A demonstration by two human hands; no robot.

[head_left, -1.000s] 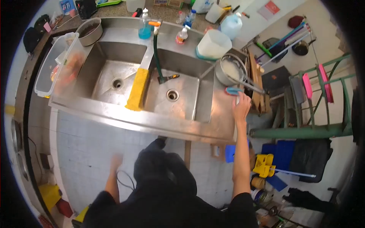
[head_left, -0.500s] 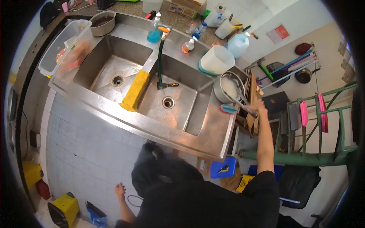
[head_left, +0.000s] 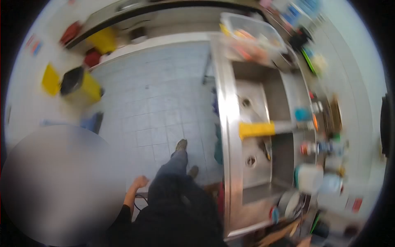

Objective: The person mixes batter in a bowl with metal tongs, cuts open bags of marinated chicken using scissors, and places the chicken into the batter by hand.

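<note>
My left hand (head_left: 141,181) hangs low over the tiled floor, its fingers curled in and nothing visible in them. At the bottom edge, my right hand (head_left: 305,242) shows only as a blurred sliver; its fingers are hidden. Closest to it are a piece of cardboard (head_left: 276,235) and a metal pot (head_left: 289,203), which stands on the end of the steel sink unit (head_left: 233,177). Beside the pot lies a small blue and red item (head_left: 274,215). A scraper (head_left: 266,149) rests in the nearer basin, by a yellow cloth (head_left: 256,130) draped over the divider.
A clear plastic bin (head_left: 255,31) stands at the far end of the sink unit. Bottles and a white jug (head_left: 309,178) line its back edge. A yellow trash bin (head_left: 82,86) stands on the tiled floor (head_left: 164,103). A round blurred patch hides the lower left.
The view has swung left, so the sink unit now runs down the right side. My right hand, earlier on a handle at the pot, is now mostly out of view. My left hand stays low.
</note>
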